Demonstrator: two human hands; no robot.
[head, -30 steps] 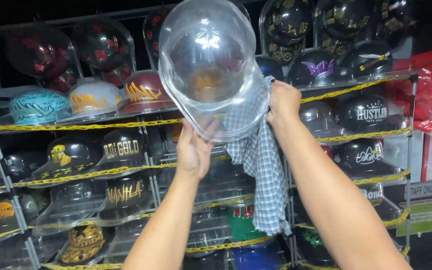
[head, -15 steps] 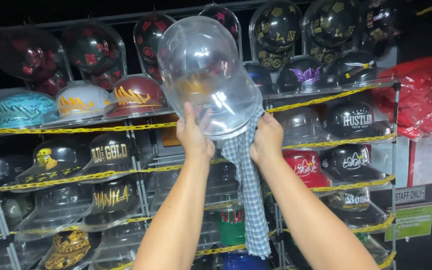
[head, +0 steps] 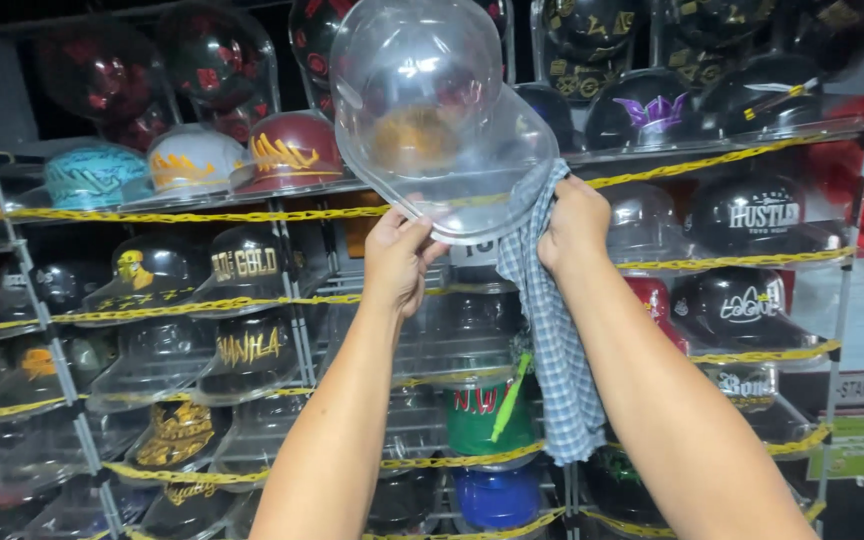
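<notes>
While left hand (head: 399, 262) pinches clear dome (head: 432, 110), right hand (head: 574, 225) clutches checked cloth (head: 557, 340)

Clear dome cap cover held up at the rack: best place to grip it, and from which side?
Grip the flat brim flange at the lower edge of the clear dome cover, coming from below. The dome is smooth and bulbous, while the flange is thin enough to pinch. The left hand already holds it that way; the right hand presses a checked cloth on the opposite edge.
</notes>
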